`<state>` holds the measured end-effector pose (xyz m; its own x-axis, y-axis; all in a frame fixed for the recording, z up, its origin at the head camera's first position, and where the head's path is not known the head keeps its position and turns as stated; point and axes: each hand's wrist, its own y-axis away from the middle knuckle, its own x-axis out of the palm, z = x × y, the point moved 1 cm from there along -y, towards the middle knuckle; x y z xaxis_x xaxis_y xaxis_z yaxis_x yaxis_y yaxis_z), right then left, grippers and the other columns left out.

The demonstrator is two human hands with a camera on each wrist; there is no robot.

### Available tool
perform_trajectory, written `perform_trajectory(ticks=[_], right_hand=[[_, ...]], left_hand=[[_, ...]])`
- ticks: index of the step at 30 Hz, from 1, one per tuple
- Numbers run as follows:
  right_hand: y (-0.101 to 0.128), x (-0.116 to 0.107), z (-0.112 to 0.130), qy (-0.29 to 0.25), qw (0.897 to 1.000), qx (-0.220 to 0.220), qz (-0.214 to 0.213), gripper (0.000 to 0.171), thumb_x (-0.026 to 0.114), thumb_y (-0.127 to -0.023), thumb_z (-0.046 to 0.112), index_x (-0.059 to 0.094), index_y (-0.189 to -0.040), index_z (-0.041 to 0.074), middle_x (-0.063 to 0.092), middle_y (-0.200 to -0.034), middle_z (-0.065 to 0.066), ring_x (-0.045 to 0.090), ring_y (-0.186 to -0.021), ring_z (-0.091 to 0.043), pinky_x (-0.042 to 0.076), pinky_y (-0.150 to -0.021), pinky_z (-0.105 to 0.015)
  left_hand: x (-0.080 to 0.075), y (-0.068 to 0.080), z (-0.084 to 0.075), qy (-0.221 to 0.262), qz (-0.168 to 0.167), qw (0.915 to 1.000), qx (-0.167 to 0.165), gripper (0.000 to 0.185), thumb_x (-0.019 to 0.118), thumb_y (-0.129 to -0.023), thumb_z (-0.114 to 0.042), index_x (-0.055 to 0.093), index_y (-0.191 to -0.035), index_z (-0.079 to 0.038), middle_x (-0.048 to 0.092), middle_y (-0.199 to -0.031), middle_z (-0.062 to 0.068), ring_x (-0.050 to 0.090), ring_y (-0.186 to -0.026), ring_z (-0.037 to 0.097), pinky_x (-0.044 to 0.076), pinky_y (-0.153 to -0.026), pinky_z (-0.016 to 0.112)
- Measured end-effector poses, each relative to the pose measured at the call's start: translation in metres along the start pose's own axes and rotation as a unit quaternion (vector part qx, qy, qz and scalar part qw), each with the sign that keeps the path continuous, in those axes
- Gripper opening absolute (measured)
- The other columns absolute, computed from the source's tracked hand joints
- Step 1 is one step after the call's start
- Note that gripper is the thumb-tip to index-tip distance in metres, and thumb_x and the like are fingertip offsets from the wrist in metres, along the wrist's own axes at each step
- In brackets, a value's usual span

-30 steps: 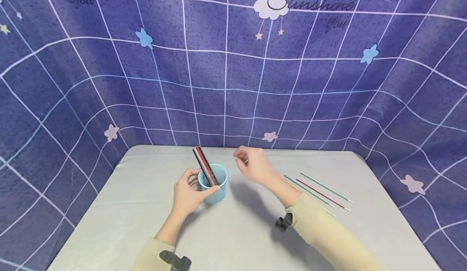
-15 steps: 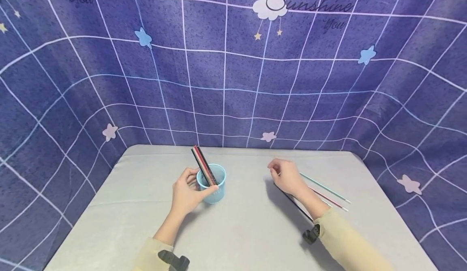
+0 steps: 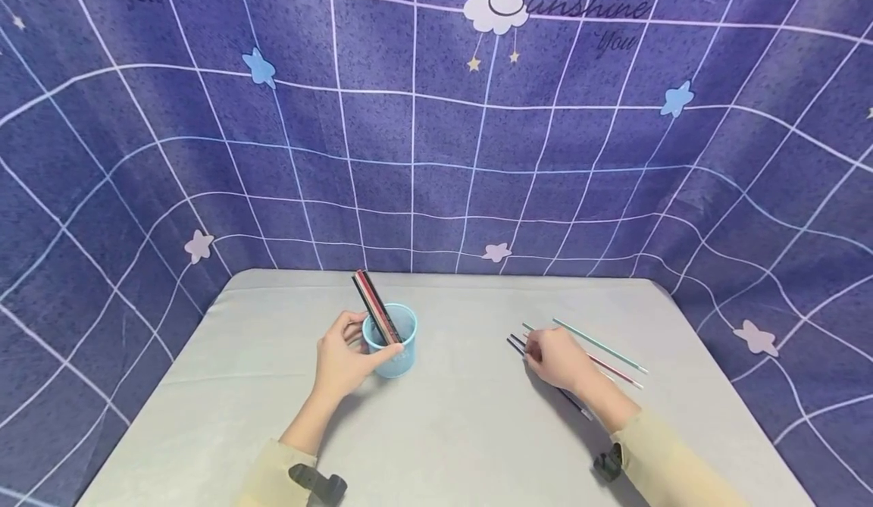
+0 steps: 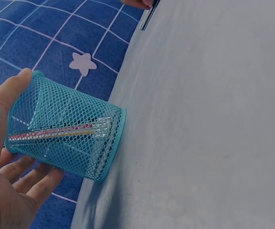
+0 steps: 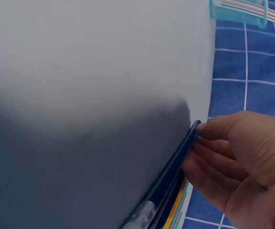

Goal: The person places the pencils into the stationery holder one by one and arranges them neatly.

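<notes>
My left hand (image 3: 344, 363) grips a light blue mesh pencil cup (image 4: 66, 129), thumb at the rim and fingers round the far side. The cup stands upright on the table. Several pencils (image 3: 375, 306), black, red and pale, lean in it toward the upper left. To the right, my right hand (image 3: 559, 359) is down at the table over a loose group of pencils. Its thumb and fingers pinch a dark blue pencil (image 5: 171, 171) near one end. A second dark pencil lies right beside that one, partly hidden by the hand.
Under and behind the right hand lie a green pencil (image 3: 600, 345), a red pencil (image 3: 617, 372) and others partly covered by the hand. A pale cloth covers the table (image 3: 436, 431). A purple-blue grid-patterned curtain (image 3: 443, 136) rises along the back and sides.
My right hand has moved from beside the cup rightward and down to the loose pencils, where it now pinches a dark blue one. The left hand has kept its grip on the cup.
</notes>
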<state>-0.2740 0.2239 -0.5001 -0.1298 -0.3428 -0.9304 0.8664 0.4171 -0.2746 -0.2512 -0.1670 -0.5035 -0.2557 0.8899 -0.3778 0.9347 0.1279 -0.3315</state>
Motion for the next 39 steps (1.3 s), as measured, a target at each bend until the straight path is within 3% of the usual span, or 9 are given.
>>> perform_trajectory(ticks=[6, 10, 15, 19, 24, 32, 39], right_hand=[[0.002, 0.001, 0.002, 0.007, 0.999, 0.005, 0.036, 0.009, 0.084, -0.086, 0.005, 0.075, -0.085, 0.007, 0.074, -0.074, 0.001, 0.067, -0.066, -0.009, 0.06, -0.06, -0.021], [-0.004, -0.004, 0.002, -0.006, 0.999, 0.0, 0.045, 0.01, 0.082, -0.086, 0.003, 0.074, -0.082, 0.008, 0.072, -0.073, 0.002, 0.063, -0.065, -0.007, 0.059, -0.06, -0.021], [-0.022, -0.015, 0.005, -0.062, 0.998, -0.022, 0.023, 0.012, 0.078, -0.086, 0.004, 0.072, -0.08, 0.012, 0.07, -0.07, 0.006, 0.059, -0.063, -0.002, 0.054, -0.06, -0.022], [-0.042, -0.027, 0.013, -0.124, 0.992, -0.007, 0.021, 0.005, 0.074, -0.089, 0.006, 0.074, -0.086, 0.01, 0.074, -0.074, 0.004, 0.061, -0.066, -0.001, 0.055, -0.062, -0.021], [-0.069, -0.038, 0.03, -0.157, 0.987, 0.014, 0.031, 0.004, 0.073, -0.092, 0.012, 0.075, -0.093, 0.008, 0.075, -0.079, 0.002, 0.064, -0.07, -0.003, 0.058, -0.069, -0.022], [-0.1, -0.053, 0.064, -0.156, 0.987, -0.024, -0.016, 0.005, 0.074, -0.088, 0.012, 0.072, -0.093, 0.009, 0.076, -0.079, 0.001, 0.066, -0.067, -0.004, 0.059, -0.066, -0.023], [-0.119, -0.061, 0.095, -0.203, 0.977, -0.034, -0.05, 0.007, 0.072, -0.089, 0.01, 0.07, -0.094, 0.007, 0.073, -0.081, -0.003, 0.069, -0.071, -0.008, 0.059, -0.066, -0.021]], left_hand=[[0.001, 0.0, 0.002, 0.005, -0.001, 1.0, -0.003, 0.07, 0.104, -0.066, -0.028, 0.064, -0.119, -0.007, 0.079, -0.122, 0.014, 0.077, -0.117, 0.035, 0.067, -0.096, 0.042], [0.003, -0.001, 0.002, 0.012, 0.004, 0.9999, -0.004, 0.071, 0.104, -0.066, -0.03, 0.064, -0.12, -0.006, 0.079, -0.122, 0.015, 0.076, -0.118, 0.035, 0.067, -0.097, 0.042], [0.004, -0.001, 0.002, 0.005, 0.003, 1.0, -0.003, 0.072, 0.104, -0.066, -0.03, 0.064, -0.121, -0.006, 0.079, -0.123, 0.015, 0.076, -0.118, 0.035, 0.066, -0.098, 0.044], [0.004, 0.0, 0.001, 0.004, 0.004, 1.0, -0.002, 0.072, 0.104, -0.067, -0.03, 0.064, -0.121, -0.006, 0.079, -0.123, 0.015, 0.076, -0.118, 0.036, 0.066, -0.098, 0.045], [0.002, 0.0, 0.002, -0.001, -0.001, 1.0, -0.003, 0.071, 0.105, -0.066, -0.031, 0.065, -0.119, -0.007, 0.08, -0.121, 0.014, 0.077, -0.117, 0.035, 0.067, -0.097, 0.044], [0.002, 0.0, 0.001, 0.008, -0.004, 1.0, 0.0, 0.071, 0.105, -0.065, -0.029, 0.065, -0.119, -0.006, 0.08, -0.119, 0.014, 0.077, -0.115, 0.035, 0.067, -0.096, 0.044], [0.001, -0.001, 0.001, 0.005, -0.007, 1.0, -0.001, 0.071, 0.105, -0.065, -0.031, 0.065, -0.119, -0.006, 0.08, -0.119, 0.015, 0.077, -0.115, 0.035, 0.068, -0.095, 0.043]])
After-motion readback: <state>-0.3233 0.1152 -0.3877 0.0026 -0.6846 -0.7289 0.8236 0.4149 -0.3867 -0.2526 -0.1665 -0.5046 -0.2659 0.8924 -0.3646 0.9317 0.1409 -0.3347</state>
